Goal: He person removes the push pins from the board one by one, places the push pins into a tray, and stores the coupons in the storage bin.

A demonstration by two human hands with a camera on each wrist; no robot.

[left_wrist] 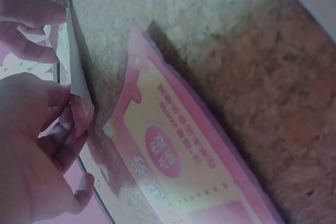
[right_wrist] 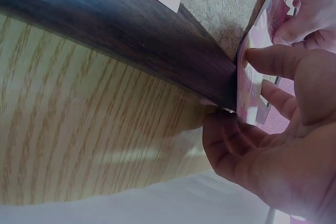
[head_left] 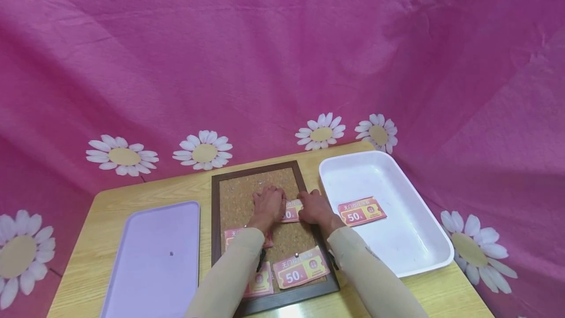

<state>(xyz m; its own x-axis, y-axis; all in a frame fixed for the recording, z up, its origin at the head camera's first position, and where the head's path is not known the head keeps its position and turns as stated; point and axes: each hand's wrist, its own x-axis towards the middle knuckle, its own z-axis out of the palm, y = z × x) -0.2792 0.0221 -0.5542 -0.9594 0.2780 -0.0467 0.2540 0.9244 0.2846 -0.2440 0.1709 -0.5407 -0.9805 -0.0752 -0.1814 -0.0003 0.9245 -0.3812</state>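
Note:
Both hands hold one pink-and-yellow coupon [head_left: 292, 211] over the upper part of a dark-framed cork board [head_left: 289, 239]. My left hand [head_left: 269, 206] pinches its left end; in the left wrist view the coupon [left_wrist: 77, 72] stands up from the cork, its corner between thumb and fingers. At the other end, the right hand [right_wrist: 283, 140] grips the coupon [right_wrist: 251, 72] between thumb and index finger, its other fingers by the frame's edge. Another coupon [head_left: 302, 269] lies lower on the board under a round pin [head_left: 296, 255]. Two more coupons at the left are partly covered by my left sleeve.
A white tray [head_left: 388, 254] stands right of the board, holding a coupon [head_left: 362, 211]. On the left, a purple tray [head_left: 154, 244] has one small dark piece [head_left: 171, 253] on it. Behind the wooden table [head_left: 176, 190] hangs a magenta cloth [head_left: 265, 87] with daisies.

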